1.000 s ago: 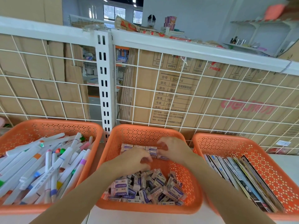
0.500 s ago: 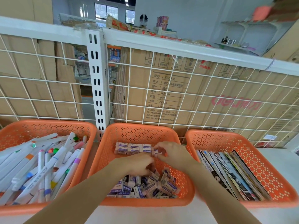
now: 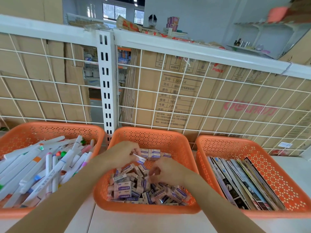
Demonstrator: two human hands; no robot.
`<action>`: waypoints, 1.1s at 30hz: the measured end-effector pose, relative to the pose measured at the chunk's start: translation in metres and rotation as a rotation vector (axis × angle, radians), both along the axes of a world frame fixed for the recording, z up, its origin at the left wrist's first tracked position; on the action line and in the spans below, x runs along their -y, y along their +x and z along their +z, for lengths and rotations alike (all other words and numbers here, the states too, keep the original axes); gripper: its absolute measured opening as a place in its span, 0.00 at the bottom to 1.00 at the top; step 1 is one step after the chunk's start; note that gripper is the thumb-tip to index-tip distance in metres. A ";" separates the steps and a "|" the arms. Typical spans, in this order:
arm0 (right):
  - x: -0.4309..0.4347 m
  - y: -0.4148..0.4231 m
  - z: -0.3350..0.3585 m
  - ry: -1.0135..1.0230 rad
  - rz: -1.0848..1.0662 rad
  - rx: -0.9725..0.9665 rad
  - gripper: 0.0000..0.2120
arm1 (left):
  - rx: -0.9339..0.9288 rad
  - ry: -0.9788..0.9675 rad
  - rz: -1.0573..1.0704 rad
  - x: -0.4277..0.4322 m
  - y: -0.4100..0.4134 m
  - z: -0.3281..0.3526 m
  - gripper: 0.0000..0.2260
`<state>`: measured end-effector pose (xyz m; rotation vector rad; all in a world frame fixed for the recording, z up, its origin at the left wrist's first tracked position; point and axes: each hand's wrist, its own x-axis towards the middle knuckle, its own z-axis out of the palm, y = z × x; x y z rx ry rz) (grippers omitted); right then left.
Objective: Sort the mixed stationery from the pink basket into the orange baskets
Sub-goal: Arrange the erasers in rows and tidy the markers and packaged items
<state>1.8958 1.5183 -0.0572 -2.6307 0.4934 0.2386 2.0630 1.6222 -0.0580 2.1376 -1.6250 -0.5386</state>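
your left hand pinches one wrapped eraser in its fingers beside the neat far row; set it flush there. your right hand has fingers curled over the loose erasers in the middle orange basket, contents unclear. markers fill the left basket, booklets the right; the pink basket isn't visible.

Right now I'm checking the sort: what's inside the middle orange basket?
The middle orange basket holds boxed erasers: a neat row at the back, a loose heap in front. Both hands cover part; its floor is hidden.
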 end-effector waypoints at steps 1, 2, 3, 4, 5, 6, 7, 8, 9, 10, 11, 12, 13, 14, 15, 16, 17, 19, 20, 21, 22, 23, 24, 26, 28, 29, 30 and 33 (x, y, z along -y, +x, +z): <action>-0.003 0.004 -0.002 -0.016 -0.032 -0.029 0.15 | -0.016 -0.019 0.014 -0.002 0.002 0.000 0.04; -0.006 0.008 -0.004 -0.020 -0.061 -0.043 0.16 | -0.033 -0.033 0.019 -0.003 0.004 0.000 0.04; -0.009 0.012 -0.006 -0.017 -0.085 -0.048 0.16 | -0.046 -0.042 0.021 -0.004 0.004 -0.001 0.04; -0.011 0.015 -0.008 -0.018 -0.104 -0.053 0.16 | -0.052 -0.047 0.022 -0.005 0.005 -0.001 0.04; -0.013 0.017 -0.008 -0.026 -0.119 -0.060 0.15 | -0.054 -0.049 0.022 -0.006 0.005 -0.001 0.05; -0.015 0.019 -0.009 -0.034 -0.132 -0.066 0.13 | -0.055 -0.051 0.023 -0.006 0.006 -0.002 0.05; -0.016 0.020 -0.010 -0.034 -0.143 -0.068 0.12 | -0.055 -0.056 0.024 -0.007 0.006 -0.002 0.05; -0.017 0.020 -0.011 -0.018 -0.153 -0.070 0.12 | -0.052 -0.058 0.025 -0.007 0.006 -0.002 0.05; -0.018 0.021 -0.012 0.009 -0.163 -0.074 0.13 | -0.051 -0.058 0.025 -0.008 0.006 -0.002 0.05; -0.020 0.021 -0.013 0.041 -0.172 -0.082 0.16 | -0.049 -0.058 0.024 -0.008 0.006 -0.001 0.06; -0.021 0.021 -0.013 0.070 -0.174 -0.092 0.19 | -0.049 -0.057 0.023 -0.008 0.005 -0.001 0.06; -0.022 0.021 -0.013 0.092 -0.167 -0.100 0.21 | -0.051 -0.057 0.028 -0.007 0.005 -0.001 0.06; -0.022 0.021 -0.013 0.107 -0.154 -0.104 0.22 | -0.057 -0.053 0.037 -0.007 0.004 -0.001 0.05; -0.021 0.021 -0.012 0.121 -0.138 -0.105 0.23 | -0.064 -0.050 0.048 -0.007 0.004 -0.001 0.05; -0.021 0.021 -0.011 0.139 -0.125 -0.104 0.23 | -0.069 -0.048 0.056 -0.007 0.003 -0.001 0.05; -0.020 0.021 -0.009 0.168 -0.117 -0.099 0.22 | -0.074 -0.050 0.062 -0.007 0.003 -0.001 0.05; -0.019 0.021 -0.009 0.206 -0.119 -0.087 0.21 | -0.080 -0.055 0.062 -0.007 0.003 -0.001 0.05; -0.014 0.018 -0.007 0.287 -0.166 -0.039 0.17 | -0.085 -0.073 0.053 -0.009 0.002 0.000 0.05; -0.010 0.016 -0.004 0.343 -0.210 0.001 0.15 | -0.084 -0.077 0.048 -0.010 0.002 0.001 0.06; -0.005 0.014 -0.002 0.418 -0.266 0.059 0.13 | -0.086 -0.076 0.042 -0.010 0.001 0.003 0.06; -0.001 0.012 0.001 0.500 -0.323 0.130 0.11 | -0.090 -0.069 0.034 -0.010 0.001 0.003 0.06; 0.002 0.010 0.004 0.568 -0.370 0.204 0.10 | -0.102 -0.061 0.023 -0.010 0.000 0.004 0.06; 0.005 0.009 0.007 0.598 -0.391 0.272 0.10 | -0.136 -0.054 0.013 -0.009 -0.001 0.005 0.06; 0.006 0.008 0.009 0.583 -0.374 0.381 0.11 | -0.286 -0.050 0.000 -0.007 -0.006 0.006 0.06; 0.003 0.009 0.008 0.596 -0.357 0.462 0.11 | -0.441 -0.049 0.011 -0.005 -0.011 0.007 0.09; 0.002 0.009 0.007 0.624 -0.373 0.502 0.10 | -0.477 -0.050 0.020 -0.004 -0.014 0.009 0.10; 0.003 0.008 0.007 0.655 -0.396 0.542 0.08 | -0.499 -0.052 0.032 -0.004 -0.016 0.010 0.11; 0.003 0.006 0.007 0.726 -0.456 0.622 0.04 | -0.564 -0.091 0.085 -0.002 -0.021 0.009 0.09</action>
